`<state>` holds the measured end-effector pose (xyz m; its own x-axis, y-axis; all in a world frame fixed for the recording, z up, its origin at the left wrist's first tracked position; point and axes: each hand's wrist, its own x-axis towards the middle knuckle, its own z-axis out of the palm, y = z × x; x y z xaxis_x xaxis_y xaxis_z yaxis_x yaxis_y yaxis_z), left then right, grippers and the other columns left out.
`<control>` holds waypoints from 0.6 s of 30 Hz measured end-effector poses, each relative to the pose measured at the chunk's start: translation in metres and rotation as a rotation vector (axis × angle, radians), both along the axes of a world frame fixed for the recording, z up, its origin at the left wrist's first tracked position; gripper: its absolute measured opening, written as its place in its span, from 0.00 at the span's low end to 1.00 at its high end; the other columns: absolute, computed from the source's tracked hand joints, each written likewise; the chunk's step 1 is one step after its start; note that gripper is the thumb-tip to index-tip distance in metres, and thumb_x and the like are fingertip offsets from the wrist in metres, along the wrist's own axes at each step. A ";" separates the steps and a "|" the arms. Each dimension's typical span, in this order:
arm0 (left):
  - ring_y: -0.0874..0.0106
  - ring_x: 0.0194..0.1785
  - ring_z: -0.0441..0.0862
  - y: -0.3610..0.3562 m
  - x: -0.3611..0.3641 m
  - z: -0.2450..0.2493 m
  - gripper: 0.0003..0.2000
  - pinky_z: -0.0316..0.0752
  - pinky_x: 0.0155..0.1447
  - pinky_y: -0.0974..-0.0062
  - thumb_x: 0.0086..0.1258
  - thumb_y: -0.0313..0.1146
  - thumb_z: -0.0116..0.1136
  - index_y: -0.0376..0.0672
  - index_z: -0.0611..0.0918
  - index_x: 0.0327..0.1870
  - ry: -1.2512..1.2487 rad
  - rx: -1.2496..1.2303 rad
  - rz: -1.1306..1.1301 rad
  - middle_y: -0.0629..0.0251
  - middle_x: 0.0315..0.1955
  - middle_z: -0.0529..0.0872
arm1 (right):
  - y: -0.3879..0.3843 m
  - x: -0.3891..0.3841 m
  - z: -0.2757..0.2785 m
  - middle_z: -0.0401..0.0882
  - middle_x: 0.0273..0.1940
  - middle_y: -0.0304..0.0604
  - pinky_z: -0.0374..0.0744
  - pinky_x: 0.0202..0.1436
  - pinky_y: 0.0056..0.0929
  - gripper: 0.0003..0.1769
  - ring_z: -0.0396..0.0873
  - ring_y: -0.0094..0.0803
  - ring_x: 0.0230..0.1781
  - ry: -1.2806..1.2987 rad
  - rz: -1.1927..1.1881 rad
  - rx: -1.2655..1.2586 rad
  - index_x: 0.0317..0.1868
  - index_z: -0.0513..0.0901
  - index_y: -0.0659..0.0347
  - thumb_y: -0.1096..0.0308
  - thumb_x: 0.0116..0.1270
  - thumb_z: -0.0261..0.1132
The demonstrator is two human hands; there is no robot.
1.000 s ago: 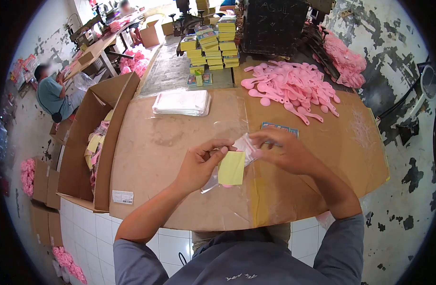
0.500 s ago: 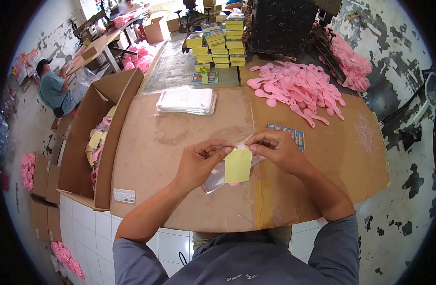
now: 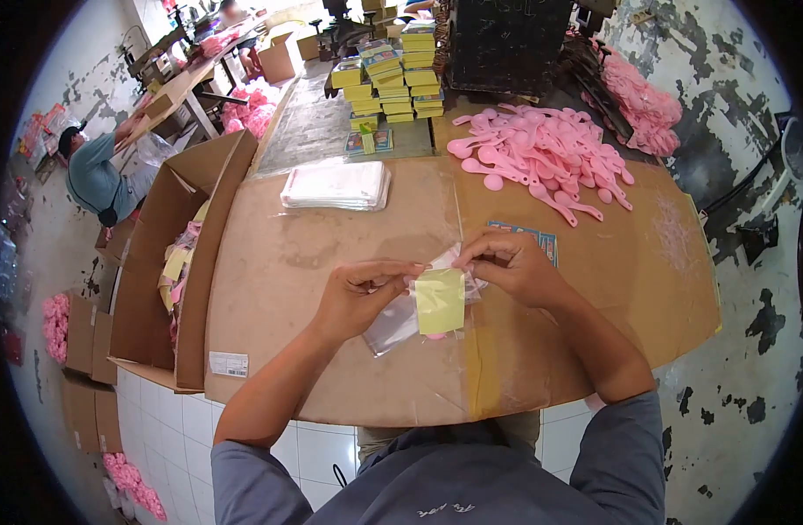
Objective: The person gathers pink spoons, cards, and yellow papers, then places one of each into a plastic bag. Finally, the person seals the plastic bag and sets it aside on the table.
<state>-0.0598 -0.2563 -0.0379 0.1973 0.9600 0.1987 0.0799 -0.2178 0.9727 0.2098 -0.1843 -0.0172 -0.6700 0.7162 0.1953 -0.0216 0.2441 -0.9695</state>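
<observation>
Between finger and thumb, my left hand (image 3: 359, 296) pinches the upper left edge of a clear plastic bag (image 3: 391, 331). My right hand (image 3: 513, 269) pinches its upper right side, fingers closed. A pale yellow card (image 3: 440, 304) lies between the hands, with shiny plastic over it. The tip of a pink piece (image 3: 435, 336) peeks out below the card; the rest of it is hidden. Just beyond my right hand are blue printed cards (image 3: 546, 243), partly covered by that hand. A heap of pink plastic spoons (image 3: 550, 162) lies farther off.
A stack of clear bags (image 3: 336, 185) sits on the cardboard-covered table (image 3: 331, 385). At the left stands an open carton (image 3: 222, 254) with bagged pieces inside. Piles of yellow-edged cards (image 3: 388, 79) rise at the back, near a black box (image 3: 506, 48). A co-worker (image 3: 99, 175) sits far left.
Plastic now shines over the yellow card, which looked matte before. Both hands still pinch near the bag's top. The far-left co-worker's arm has reached out toward their table.
</observation>
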 end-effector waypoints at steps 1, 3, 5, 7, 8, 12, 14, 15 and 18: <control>0.77 0.51 0.87 0.000 0.000 0.000 0.12 0.83 0.54 0.78 0.74 0.20 0.61 0.37 0.89 0.55 0.012 -0.003 -0.007 0.63 0.49 0.92 | 0.001 0.001 0.000 0.86 0.46 0.41 0.78 0.49 0.24 0.07 0.81 0.23 0.46 -0.044 -0.003 0.045 0.47 0.89 0.68 0.77 0.72 0.67; 0.77 0.51 0.87 0.001 -0.001 -0.001 0.12 0.84 0.54 0.77 0.74 0.21 0.62 0.36 0.88 0.55 -0.022 -0.011 -0.019 0.63 0.50 0.92 | 0.003 0.004 0.000 0.85 0.46 0.41 0.78 0.49 0.23 0.08 0.81 0.23 0.45 -0.132 -0.009 0.134 0.47 0.89 0.68 0.77 0.72 0.67; 0.76 0.50 0.87 0.002 0.000 0.000 0.11 0.84 0.53 0.77 0.74 0.20 0.61 0.35 0.88 0.54 -0.065 -0.035 -0.025 0.60 0.49 0.92 | 0.004 0.005 -0.002 0.85 0.46 0.40 0.78 0.48 0.23 0.08 0.82 0.23 0.46 -0.117 -0.005 0.127 0.47 0.89 0.68 0.76 0.71 0.68; 0.74 0.48 0.88 0.001 0.002 0.003 0.11 0.85 0.52 0.76 0.72 0.17 0.59 0.33 0.89 0.52 -0.116 -0.077 -0.021 0.56 0.49 0.92 | 0.002 0.004 -0.005 0.85 0.46 0.40 0.78 0.48 0.22 0.08 0.82 0.23 0.46 -0.073 -0.001 0.075 0.47 0.89 0.69 0.75 0.71 0.69; 0.75 0.47 0.88 0.001 0.004 0.004 0.10 0.85 0.50 0.76 0.73 0.18 0.60 0.33 0.89 0.51 -0.106 -0.091 -0.001 0.56 0.48 0.92 | 0.000 0.002 -0.006 0.85 0.46 0.40 0.78 0.48 0.23 0.08 0.82 0.23 0.46 -0.038 0.001 0.028 0.47 0.89 0.69 0.75 0.71 0.69; 0.77 0.42 0.89 0.002 0.007 0.002 0.08 0.85 0.45 0.77 0.73 0.22 0.65 0.33 0.89 0.50 -0.085 -0.155 0.064 0.59 0.42 0.93 | 0.002 0.000 -0.014 0.84 0.46 0.39 0.79 0.48 0.23 0.10 0.82 0.22 0.45 0.040 0.039 -0.050 0.50 0.87 0.70 0.75 0.71 0.70; 0.77 0.41 0.89 0.003 0.006 -0.001 0.08 0.85 0.43 0.78 0.73 0.23 0.66 0.34 0.89 0.50 -0.107 -0.177 0.082 0.60 0.41 0.93 | 0.001 0.000 -0.017 0.84 0.46 0.40 0.79 0.48 0.23 0.15 0.82 0.22 0.45 0.061 0.042 -0.119 0.55 0.84 0.69 0.76 0.70 0.70; 0.78 0.41 0.89 0.004 0.006 -0.003 0.08 0.85 0.43 0.78 0.73 0.24 0.66 0.34 0.89 0.50 -0.129 -0.179 0.088 0.61 0.40 0.93 | 0.001 -0.001 -0.017 0.84 0.46 0.40 0.79 0.48 0.24 0.17 0.82 0.22 0.46 0.071 0.045 -0.153 0.58 0.83 0.69 0.76 0.70 0.70; 0.77 0.42 0.89 0.004 0.005 -0.003 0.10 0.85 0.43 0.78 0.74 0.23 0.66 0.34 0.88 0.53 -0.155 -0.167 0.095 0.60 0.42 0.92 | -0.007 -0.006 -0.007 0.83 0.46 0.39 0.79 0.48 0.24 0.24 0.82 0.22 0.45 -0.002 0.056 -0.122 0.65 0.77 0.67 0.76 0.70 0.71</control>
<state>-0.0552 -0.2520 -0.0406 0.0845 0.9948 0.0563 -0.0603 -0.0513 0.9969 0.2039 -0.1911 -0.0245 -0.7101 0.6959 0.1076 -0.0299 0.1229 -0.9920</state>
